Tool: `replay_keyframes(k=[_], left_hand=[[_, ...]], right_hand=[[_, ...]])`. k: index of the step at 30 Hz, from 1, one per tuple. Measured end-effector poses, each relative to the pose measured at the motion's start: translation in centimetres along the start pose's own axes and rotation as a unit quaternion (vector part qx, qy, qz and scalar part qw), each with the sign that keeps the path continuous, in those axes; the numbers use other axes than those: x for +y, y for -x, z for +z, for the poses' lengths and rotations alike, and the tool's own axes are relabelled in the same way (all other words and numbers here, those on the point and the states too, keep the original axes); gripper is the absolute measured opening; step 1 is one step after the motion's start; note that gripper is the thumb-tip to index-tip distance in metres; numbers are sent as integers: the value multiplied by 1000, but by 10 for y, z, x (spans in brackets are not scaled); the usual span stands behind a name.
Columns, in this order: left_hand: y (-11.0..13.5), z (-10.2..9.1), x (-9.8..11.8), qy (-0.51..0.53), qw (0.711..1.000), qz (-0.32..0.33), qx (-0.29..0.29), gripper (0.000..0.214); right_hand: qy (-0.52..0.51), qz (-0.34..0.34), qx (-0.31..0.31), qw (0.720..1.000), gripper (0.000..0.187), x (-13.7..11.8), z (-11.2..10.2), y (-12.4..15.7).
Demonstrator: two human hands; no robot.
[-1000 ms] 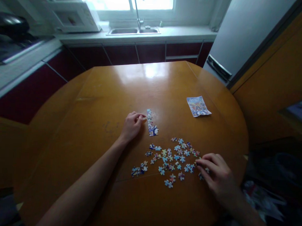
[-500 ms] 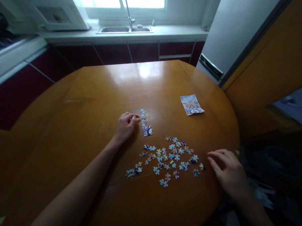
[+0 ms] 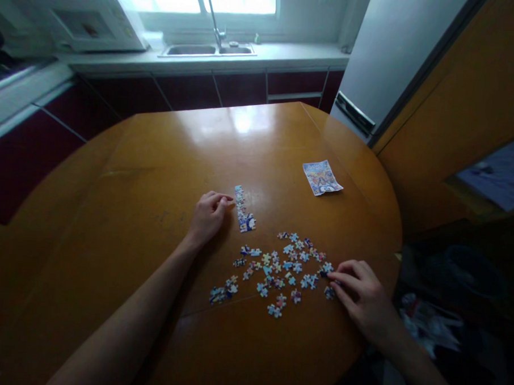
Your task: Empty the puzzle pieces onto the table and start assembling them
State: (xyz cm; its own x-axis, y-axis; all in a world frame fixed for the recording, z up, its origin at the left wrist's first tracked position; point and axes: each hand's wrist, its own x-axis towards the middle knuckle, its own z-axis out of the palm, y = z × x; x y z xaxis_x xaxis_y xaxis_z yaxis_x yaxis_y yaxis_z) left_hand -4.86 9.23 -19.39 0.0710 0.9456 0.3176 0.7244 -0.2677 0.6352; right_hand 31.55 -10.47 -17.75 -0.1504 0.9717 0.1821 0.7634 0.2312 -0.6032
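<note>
On the wooden table, my left hand (image 3: pixel 208 216) rests just left of a narrow strip of joined jigsaw pieces (image 3: pixel 241 210). Its index finger points at the strip's left edge, the other fingers are loosely curled, and it holds nothing. Right of centre, many loose jigsaw pieces (image 3: pixel 274 273) are scattered in a pile. My right hand (image 3: pixel 363 299) is at the pile's right edge, thumb and index finger closed on a small puzzle piece (image 3: pixel 337 282) that the fingertips mostly hide. A dark piece (image 3: pixel 324 274) lies just beyond those fingertips.
A creased picture sheet (image 3: pixel 323 178) lies farther back on the right of the table (image 3: pixel 156 154). Beyond the far edge are a counter with a sink (image 3: pixel 190 50), a microwave (image 3: pixel 89 26) and a fridge (image 3: pixel 399 51). Several items sit low beside the table at right.
My right hand has moved left to the pile's edge, and its thumb and index finger have closed on a puzzle piece there. My left hand stays beside the strip. The view has shifted slightly.
</note>
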Motion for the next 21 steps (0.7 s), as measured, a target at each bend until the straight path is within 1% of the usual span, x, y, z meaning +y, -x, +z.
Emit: replay_keyframes(k=[5, 11, 16, 21], left_hand=[[0, 1, -1, 3, 1000, 5, 6, 30], [0, 0, 1, 7, 1000, 4, 5, 31], [0, -1, 2, 1, 1000, 3, 3, 31], [-1, -1, 0, -4, 1000, 7, 2, 33]], right_hand=[[-2, -10, -22, 1000, 15, -4, 0, 0], [-5, 9, -30, 1000, 19, -7, -3, -5], [-6, 20, -8, 1000, 22, -5, -6, -8], [10, 37, 22, 999, 15, 7, -5, -13]])
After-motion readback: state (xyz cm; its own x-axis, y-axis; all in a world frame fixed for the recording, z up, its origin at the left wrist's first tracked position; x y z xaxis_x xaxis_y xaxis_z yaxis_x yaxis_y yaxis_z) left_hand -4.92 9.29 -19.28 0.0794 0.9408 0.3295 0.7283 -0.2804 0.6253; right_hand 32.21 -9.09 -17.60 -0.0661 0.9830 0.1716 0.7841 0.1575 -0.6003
